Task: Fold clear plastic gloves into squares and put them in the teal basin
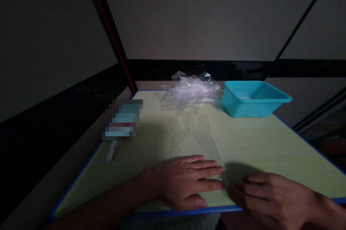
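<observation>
One item on the left side of the counter, its surface pixelated; cannot make it out. Bears about 10 o'clock from the left hand, 12 being the far side. One pale strip at its near end, toward 7 o'clock.

Left hand: one, palm down and flat, fingers a little spread and pointing to 3 o'clock. Grips nothing; rests over the near part of a clear plastic glove.

Glove: one by its outline, though cannot tell if more layers lie in it. Spread flat, finger ends toward 12 o'clock; it runs out from under the left hand, which covers part of the near end. From the right hand it lies at about 10 o'clock.

Beyond it, at 12 o'clock from the left hand, one crumpled heap of clear plastic, pieces not countable, blocking the way straight past the glove's fingers.

One turquoise bin, upright, just beside the heap at 3 o'clock; between 11 and 12 from the right hand.

Right hand: one, half curled, fingertips by the glove's near right corner. Cannot tell whether it pinches the film.
</observation>
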Available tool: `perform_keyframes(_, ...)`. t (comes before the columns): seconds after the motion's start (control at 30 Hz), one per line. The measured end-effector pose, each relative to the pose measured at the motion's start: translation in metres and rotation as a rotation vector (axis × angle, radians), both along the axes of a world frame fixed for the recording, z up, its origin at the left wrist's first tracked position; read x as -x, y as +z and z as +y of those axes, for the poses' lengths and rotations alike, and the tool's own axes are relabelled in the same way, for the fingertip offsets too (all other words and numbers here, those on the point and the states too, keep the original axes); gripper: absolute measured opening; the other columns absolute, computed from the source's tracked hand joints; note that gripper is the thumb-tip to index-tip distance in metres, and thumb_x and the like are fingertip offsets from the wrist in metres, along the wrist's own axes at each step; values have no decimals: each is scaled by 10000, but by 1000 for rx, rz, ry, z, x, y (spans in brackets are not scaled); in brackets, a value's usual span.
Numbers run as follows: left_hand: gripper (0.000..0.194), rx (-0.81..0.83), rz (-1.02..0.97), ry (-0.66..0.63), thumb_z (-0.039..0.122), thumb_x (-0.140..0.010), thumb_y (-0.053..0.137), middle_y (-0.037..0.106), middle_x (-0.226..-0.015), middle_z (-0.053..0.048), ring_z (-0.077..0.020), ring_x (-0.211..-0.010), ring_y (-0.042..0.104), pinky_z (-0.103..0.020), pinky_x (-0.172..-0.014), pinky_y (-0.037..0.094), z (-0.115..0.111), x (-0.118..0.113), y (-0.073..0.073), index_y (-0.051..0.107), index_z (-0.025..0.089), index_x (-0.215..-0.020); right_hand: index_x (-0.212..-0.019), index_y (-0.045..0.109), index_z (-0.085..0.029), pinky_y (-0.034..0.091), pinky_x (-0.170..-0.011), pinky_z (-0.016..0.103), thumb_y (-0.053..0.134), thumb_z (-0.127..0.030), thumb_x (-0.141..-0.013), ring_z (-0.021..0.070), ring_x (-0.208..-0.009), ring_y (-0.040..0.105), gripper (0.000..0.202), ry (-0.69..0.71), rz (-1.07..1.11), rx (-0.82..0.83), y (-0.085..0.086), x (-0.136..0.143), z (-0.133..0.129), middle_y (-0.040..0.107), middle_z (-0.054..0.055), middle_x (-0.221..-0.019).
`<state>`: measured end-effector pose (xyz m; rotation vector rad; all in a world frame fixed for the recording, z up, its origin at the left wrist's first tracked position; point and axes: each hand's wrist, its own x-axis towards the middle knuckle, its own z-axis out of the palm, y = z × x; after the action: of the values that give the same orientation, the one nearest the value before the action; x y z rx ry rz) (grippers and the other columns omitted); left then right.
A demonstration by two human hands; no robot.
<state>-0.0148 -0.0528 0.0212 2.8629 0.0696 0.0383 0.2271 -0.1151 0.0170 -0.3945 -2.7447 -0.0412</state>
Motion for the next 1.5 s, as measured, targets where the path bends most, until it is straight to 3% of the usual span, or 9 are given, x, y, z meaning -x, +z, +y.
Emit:
perform_keyframes(0.1,472,-2,0,5,354,-870,338,178,-1430,-42,-190,-1304,157,-368,-1069,133,0,0,0,322,173,-1305,-811,605,-110,413,-498,267,138,-181,-890,140,-523,510,479,39,51,-38,-4,4,1,608,61,-605)
perform_keyframes(0.23,472,0,-22,5,346,-859,372,199,-1424,-54,-202,-1299,175,-382,-1064,155,0,0,-1,344,161,-1293,-832,602,-96,396,-478,268,236,-166,-853,135,-487,478,373,52,15,-30,-5,6,3,585,45,-574)
perform_keyframes(0.5,493,7,-9,-10,345,-857,356,223,-1415,-83,-182,-1307,142,-348,-1070,133,0,-2,3,336,105,-1288,-602,549,-172,344,-453,284,296,-140,-878,126,-512,491,376,71,29,-96,-2,8,5,586,20,-580)
perform_keyframes(0.7,549,46,-30,-1,385,-855,331,310,-1375,-114,-191,-1303,155,-345,-1074,133,1,-1,-1,311,58,-1295,-807,630,-116,452,-637,264,206,-140,-917,144,-868,567,439,-2,53,-71,6,7,10,662,99,-899)
perform_keyframes(0.9,595,98,-46,2,404,-848,357,332,-1361,-126,-208,-1293,190,-358,-1071,155,1,-1,2,256,64,-1326,-899,620,-98,467,-701,267,286,-153,-920,139,-872,571,339,-40,45,-32,13,4,18,660,102,-942)
perform_keyframes(1.07,600,107,-44,-1,390,-848,381,272,-1393,-101,-211,-1295,181,-370,-1069,161,0,-1,4,227,92,-1345,-965,608,-138,464,-676,270,280,-148,-917,132,-805,574,331,-50,-24,9,16,-5,14,663,79,-884)
perform_keyframes(1.23,521,82,-32,-7,387,-851,396,224,-1414,-78,-212,-1301,159,-393,-1062,155,0,-1,2,314,165,-1315,-921,609,-157,445,-614,288,305,-139,-878,148,-676,562,307,-46,-34,34,4,-8,3,648,62,-722)
perform_keyframes(1.5,496,64,-42,-15,394,-846,409,192,-1422,-70,-220,-1298,171,-403,-1058,174,1,0,2,354,171,-1286,-875,607,-165,408,-556,286,329,-150,-846,143,-665,545,281,59,-104,-67,-13,-4,2,643,58,-741)
